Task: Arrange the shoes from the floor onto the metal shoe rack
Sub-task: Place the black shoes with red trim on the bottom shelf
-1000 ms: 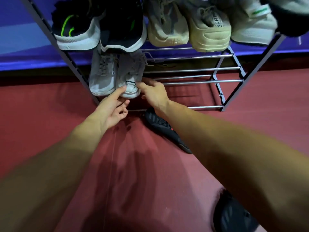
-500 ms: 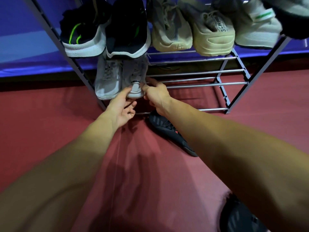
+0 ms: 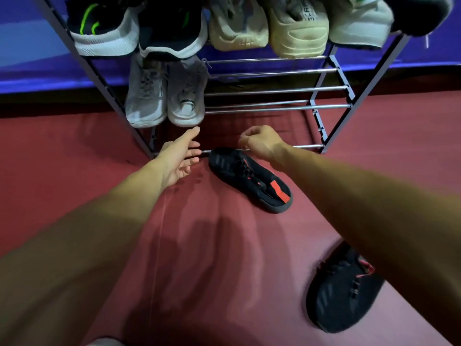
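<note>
Shoes on the floor: one black shoe (image 3: 249, 179) with a red tab lies at an angle, its toe against the lowest front bar of the rack (image 3: 274, 106). Its likely partner, the second black shoe (image 3: 345, 289), sits well apart, nearer the person and partly under the right forearm.
Lower shelf: a grey pair (image 3: 185, 103) stands at the left end, toes forward and the two touching. That leaves the bars to its right bare, probably the spot meant for the black ones.
Top shelf: a black and green pair (image 3: 112, 33) and a beige pair (image 3: 296, 33) fill it, with more shoes at the right end, so no gap shows there.
Left hand (image 3: 179, 159): spread, fingers straight, palm turned toward the black shoe, holding nothing, just below the grey pair.
Right hand (image 3: 259, 143): fingers loosely curled downward above the black shoe's toe, with nothing seen in them. Whether they touch the shoe or the bar I cannot tell.
Step in hand: judging by both hands flanking it, the near black shoe looks next to be lifted.
</note>
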The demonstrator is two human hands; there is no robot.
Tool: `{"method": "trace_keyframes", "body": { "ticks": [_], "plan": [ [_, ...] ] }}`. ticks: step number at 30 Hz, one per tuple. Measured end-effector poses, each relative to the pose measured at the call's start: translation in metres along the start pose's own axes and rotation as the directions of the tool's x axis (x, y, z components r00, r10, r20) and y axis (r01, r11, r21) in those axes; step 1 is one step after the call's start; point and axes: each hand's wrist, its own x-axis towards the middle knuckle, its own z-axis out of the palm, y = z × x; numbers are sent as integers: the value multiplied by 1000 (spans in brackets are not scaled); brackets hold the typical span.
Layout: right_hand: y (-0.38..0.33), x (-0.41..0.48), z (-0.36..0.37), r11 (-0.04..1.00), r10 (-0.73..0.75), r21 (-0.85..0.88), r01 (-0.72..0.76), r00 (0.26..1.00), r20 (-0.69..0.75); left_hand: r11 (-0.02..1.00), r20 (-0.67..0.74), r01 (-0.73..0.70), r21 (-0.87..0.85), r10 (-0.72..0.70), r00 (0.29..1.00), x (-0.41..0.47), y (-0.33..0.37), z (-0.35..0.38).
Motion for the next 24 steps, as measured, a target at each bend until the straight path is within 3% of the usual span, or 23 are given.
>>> {"method": "trace_keyframes", "body": {
  "ticks": [5,10,24],
  "plan": [
    [30,-9,-22,953,48,-300,-32,998,43,991,68,23,130,-33,997,-4,-21,26],
    [43,-9,-32,836,60,-549,20,990,127,970,81,55,235,-76,994,7,-40,47],
    [79,32,-17,699,155,-715,-31,982,109,876,70,145,460,-198,978,48,-83,94]
  ]
}}
